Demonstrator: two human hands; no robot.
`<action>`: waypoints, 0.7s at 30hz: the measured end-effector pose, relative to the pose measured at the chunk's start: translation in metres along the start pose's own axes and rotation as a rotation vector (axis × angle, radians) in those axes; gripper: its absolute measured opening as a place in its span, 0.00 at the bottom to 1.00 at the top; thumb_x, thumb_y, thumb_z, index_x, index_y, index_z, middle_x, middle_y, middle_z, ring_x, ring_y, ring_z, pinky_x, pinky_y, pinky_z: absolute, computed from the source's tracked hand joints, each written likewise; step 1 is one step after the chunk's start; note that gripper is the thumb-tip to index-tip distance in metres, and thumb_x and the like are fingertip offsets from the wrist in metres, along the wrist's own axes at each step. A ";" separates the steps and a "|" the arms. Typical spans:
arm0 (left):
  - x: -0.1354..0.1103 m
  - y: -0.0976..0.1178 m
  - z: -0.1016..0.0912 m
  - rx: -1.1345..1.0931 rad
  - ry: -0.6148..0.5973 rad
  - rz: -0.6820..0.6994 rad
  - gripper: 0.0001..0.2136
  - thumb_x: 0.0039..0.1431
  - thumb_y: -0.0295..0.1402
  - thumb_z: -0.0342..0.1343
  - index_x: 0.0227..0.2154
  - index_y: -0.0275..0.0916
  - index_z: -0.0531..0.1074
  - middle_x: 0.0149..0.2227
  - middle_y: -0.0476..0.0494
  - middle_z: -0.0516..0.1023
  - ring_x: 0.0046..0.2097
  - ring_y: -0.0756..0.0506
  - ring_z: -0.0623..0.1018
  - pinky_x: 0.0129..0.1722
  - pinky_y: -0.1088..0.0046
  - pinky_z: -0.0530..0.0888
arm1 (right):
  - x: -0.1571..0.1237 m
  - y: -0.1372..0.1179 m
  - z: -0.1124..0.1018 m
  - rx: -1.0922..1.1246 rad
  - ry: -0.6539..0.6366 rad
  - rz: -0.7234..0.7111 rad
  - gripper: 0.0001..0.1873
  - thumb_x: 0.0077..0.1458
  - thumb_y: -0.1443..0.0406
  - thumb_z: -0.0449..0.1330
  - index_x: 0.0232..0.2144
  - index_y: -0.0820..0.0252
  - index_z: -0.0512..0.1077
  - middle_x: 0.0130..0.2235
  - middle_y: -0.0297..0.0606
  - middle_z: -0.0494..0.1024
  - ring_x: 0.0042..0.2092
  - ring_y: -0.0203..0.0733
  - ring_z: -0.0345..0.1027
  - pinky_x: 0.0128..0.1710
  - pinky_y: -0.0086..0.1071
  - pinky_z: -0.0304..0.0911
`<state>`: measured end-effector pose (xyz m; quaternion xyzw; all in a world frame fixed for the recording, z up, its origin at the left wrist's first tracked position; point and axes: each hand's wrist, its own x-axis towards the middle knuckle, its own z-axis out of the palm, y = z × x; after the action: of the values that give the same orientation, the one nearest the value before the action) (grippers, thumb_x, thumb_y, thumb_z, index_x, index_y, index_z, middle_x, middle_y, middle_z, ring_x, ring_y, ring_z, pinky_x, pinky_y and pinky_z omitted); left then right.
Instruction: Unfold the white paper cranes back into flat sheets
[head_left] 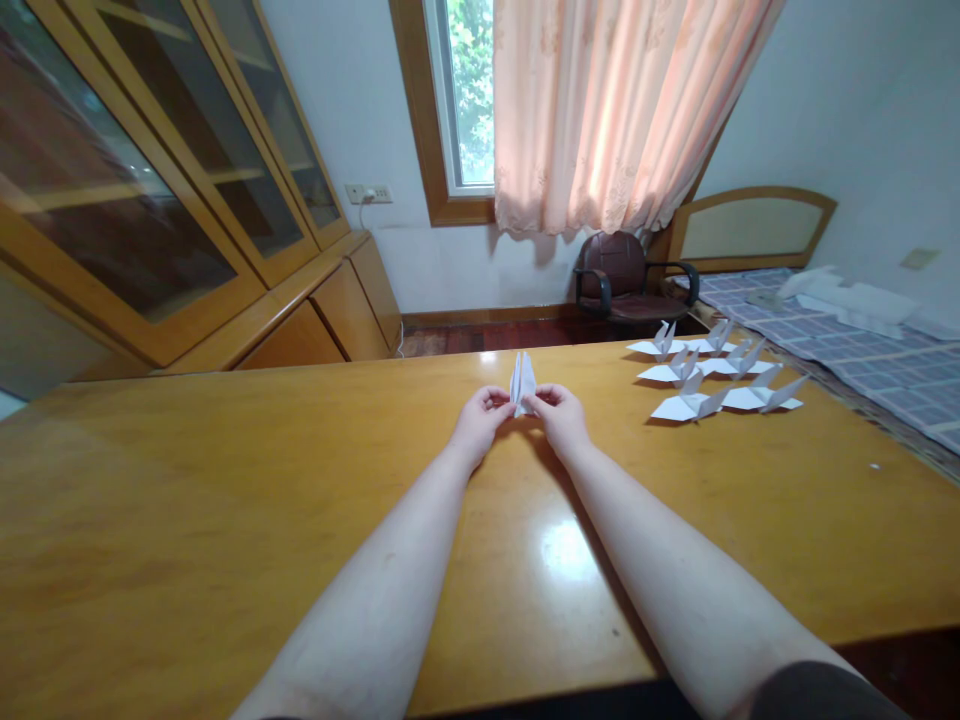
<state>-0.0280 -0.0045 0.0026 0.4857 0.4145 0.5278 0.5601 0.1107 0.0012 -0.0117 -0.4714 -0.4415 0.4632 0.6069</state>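
A small piece of folded white paper (523, 378) stands upright between my two hands, just over the far part of the wooden table. Its pointed end faces up and a narrow gap splits it. My left hand (484, 418) pinches its lower left side with thumb and fingers. On the lower right side, my right hand (556, 412) grips it the same way. Several finished white paper cranes (688, 404) sit in rows on the table to the right, wings spread, apart from my hands.
The wooden table (225, 500) spreads beneath my arms. Beyond its far edge stands a maroon armchair (615, 270) below a pink curtain (592, 110). A glass-door cabinet (300, 300) is at the left. At the right is a bed (847, 330) with a checked cover.
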 end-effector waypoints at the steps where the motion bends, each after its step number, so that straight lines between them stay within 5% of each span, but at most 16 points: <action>1: 0.000 0.000 0.000 -0.014 -0.008 -0.006 0.15 0.39 0.36 0.65 0.29 0.37 0.67 0.27 0.51 0.72 0.31 0.51 0.72 0.35 0.74 0.69 | 0.000 -0.001 0.000 0.022 -0.011 0.006 0.16 0.37 0.56 0.67 0.26 0.60 0.69 0.25 0.33 0.74 0.26 0.36 0.68 0.29 0.31 0.66; 9: 0.001 -0.003 0.001 -0.179 -0.091 -0.072 0.18 0.38 0.36 0.67 0.33 0.35 0.70 0.32 0.46 0.77 0.34 0.50 0.75 0.40 0.72 0.70 | -0.002 -0.008 0.001 0.126 -0.050 0.064 0.18 0.37 0.57 0.67 0.29 0.58 0.68 0.27 0.34 0.77 0.27 0.36 0.70 0.28 0.31 0.65; 21: 0.005 -0.009 -0.001 0.027 0.008 0.075 0.11 0.42 0.33 0.63 0.29 0.36 0.70 0.32 0.46 0.77 0.36 0.48 0.76 0.42 0.69 0.71 | -0.009 -0.009 0.005 0.021 -0.141 0.013 0.18 0.41 0.55 0.65 0.34 0.59 0.75 0.34 0.40 0.79 0.33 0.41 0.72 0.32 0.35 0.67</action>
<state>-0.0269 0.0010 -0.0061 0.5063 0.4052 0.5447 0.5318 0.1053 -0.0081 -0.0026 -0.4339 -0.4751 0.5039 0.5762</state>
